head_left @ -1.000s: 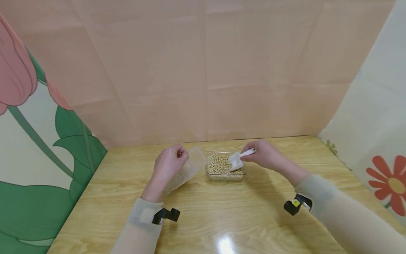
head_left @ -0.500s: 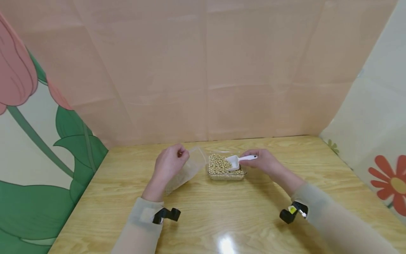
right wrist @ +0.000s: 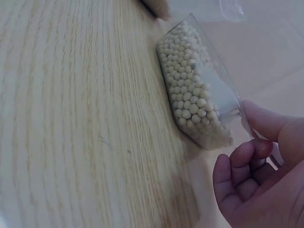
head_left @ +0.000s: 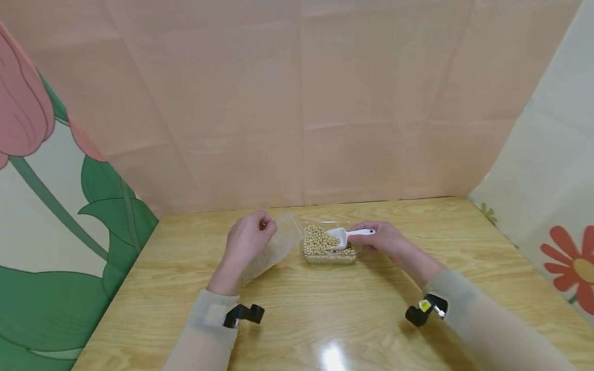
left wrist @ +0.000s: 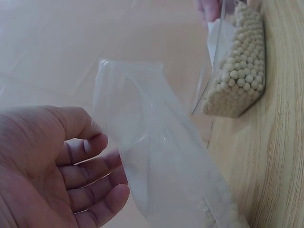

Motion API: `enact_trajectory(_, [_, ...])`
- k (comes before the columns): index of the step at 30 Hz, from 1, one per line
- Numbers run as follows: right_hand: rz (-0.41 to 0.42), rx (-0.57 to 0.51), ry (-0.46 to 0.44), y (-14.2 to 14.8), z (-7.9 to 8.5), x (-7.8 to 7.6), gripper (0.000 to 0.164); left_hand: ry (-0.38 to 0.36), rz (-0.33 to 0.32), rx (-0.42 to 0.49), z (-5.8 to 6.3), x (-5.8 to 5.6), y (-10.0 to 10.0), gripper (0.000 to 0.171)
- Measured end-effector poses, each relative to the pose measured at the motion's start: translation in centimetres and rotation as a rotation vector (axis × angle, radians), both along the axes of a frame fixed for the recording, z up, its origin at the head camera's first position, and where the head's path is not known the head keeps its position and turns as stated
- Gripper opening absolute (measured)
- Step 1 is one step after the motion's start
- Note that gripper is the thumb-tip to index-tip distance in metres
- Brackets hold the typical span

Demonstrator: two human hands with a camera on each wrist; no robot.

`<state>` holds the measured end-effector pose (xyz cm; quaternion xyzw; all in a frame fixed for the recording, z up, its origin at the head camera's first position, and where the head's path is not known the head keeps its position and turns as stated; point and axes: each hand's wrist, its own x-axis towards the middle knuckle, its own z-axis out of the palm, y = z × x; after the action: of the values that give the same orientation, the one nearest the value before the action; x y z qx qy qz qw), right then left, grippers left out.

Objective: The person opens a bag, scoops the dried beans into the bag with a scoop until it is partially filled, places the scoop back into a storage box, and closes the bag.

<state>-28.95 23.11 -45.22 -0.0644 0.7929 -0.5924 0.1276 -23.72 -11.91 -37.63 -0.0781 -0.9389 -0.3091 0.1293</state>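
My left hand pinches the upper edge of a clear plastic bag between thumb and forefinger. The bag's mouth gapes toward the container, and pale beans show low inside it in the left wrist view. To its right stands a clear rectangular container filled with round, pale yellow soybeans. A white scoop lies nearly flat in the beans, its front edge buried. Its handle is gripped by my right hand at the container's right side. In the right wrist view, the container wall partly covers the scoop.
Both the bag and the container rest on a wood-grain table. A pink-beige sheet rises behind the table's far edge. Flower-patterned panels stand at the left and right. Each wrist carries a small black camera.
My right hand has come down a little, and the scoop has tilted from steep to nearly level while pushing left into the beans. The left hand and bag stay put.
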Motion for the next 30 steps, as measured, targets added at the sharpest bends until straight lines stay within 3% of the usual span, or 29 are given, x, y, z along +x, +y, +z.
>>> enact_trajectory(16, [-0.02, -0.214, -0.057, -0.3, -2.0, 0.0, 0.037, -0.008, -0.005, 0.003, 0.0, 0.3, -0.2, 0.016])
enact_trajectory(24, [0.012, -0.383, -0.098, -0.1, -2.5, 0.1, 0.015, -0.014, -0.004, 0.014, 0.1, 0.4, -0.2, 0.017])
enact_trajectory(30, [0.007, -0.479, -0.113, 0.2, -2.4, 0.4, 0.013, -0.009, -0.011, 0.015, 0.1, 0.3, -0.2, 0.017])
